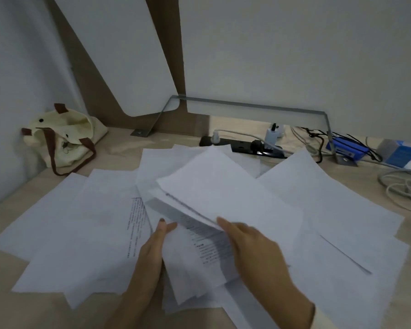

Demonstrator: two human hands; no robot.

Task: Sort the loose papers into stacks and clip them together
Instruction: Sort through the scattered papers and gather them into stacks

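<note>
While loose papers (93, 233) cover the middle of the tabletop (119, 148), a lifted sheaf (223, 186) hangs just above them.
Head view: the left hand (152, 248), fingers straight, touches the pile near the front edge. The right hand (254, 245) pinches the lifted sheaf's near edge. A tote bag (64, 136) sits at the far left corner.

Dim, soft-focus, edges bowed by wide-angle

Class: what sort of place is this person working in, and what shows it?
Probably an office or study workspace: loose papers spread over a light wooden desk, a power strip with plugs at the back, and a tote bag in the corner.
</note>
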